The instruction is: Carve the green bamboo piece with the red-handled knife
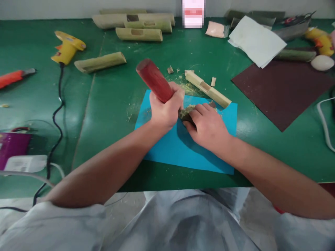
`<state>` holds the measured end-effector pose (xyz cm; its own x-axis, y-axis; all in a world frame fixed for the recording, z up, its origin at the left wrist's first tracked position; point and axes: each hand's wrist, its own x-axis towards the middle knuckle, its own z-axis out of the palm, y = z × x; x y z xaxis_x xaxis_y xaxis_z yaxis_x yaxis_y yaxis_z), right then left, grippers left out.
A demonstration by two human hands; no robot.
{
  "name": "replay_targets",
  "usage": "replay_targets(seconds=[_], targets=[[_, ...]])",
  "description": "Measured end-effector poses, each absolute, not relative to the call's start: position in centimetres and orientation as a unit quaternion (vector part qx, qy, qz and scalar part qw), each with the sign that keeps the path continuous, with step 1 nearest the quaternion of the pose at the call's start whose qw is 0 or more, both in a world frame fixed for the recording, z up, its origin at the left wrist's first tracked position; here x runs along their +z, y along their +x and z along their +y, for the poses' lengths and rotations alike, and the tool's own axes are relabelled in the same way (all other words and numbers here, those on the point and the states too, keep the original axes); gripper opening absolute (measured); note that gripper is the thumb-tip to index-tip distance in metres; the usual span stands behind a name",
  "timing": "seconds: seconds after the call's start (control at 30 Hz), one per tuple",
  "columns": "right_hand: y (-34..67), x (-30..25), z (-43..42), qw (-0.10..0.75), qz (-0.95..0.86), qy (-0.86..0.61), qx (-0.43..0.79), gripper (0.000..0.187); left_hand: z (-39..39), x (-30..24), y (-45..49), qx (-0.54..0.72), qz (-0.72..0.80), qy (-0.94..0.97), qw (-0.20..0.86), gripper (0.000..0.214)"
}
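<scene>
My left hand (166, 108) is wrapped round a dark red wooden-looking cylinder (156, 81), which leans up and to the left. Its lower end is hidden in the fist. Close beside it, my right hand (208, 123) is closed on a dark brown piece of sandpaper (187, 113) coated with yellowish dust. Both hands are over a blue sheet (191, 150). Just beyond them lies a split bamboo piece (218, 96) with a rectangular notch. Sawdust and small bamboo chips (170, 70) are scattered around it.
Cut bamboo tubes (146, 35) lie at the back, another bamboo piece (101, 62) at left. A yellow hot glue gun (66, 48) trails a black cord. An orange-handled cutter (15, 77) is far left. A dark brown sheet (277, 94) and white paper (258, 40) lie right.
</scene>
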<state>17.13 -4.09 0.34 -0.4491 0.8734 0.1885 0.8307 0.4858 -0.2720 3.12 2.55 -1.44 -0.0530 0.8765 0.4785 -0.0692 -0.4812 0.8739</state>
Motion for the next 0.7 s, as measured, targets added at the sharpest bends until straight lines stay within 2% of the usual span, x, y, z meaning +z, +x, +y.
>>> replay_targets(seconds=[0.27,0.47,0.7], targets=[[17.3,0.9,-4.8,0.143,-0.841,-0.52,0.044,0.018,2.4,-1.0,3.5,0.643,0.361,0.566,0.368,0.046],[17.1,1.0,-4.6,0.13,-0.842,-0.521,0.051,0.024,1.7,-0.6,3.6,0.641,0.356,0.584,0.348,0.047],[17.0,0.6,-4.5,0.149,-0.842,-0.517,0.047,0.021,2.4,-1.6,3.5,0.646,0.337,0.59,0.348,0.054]])
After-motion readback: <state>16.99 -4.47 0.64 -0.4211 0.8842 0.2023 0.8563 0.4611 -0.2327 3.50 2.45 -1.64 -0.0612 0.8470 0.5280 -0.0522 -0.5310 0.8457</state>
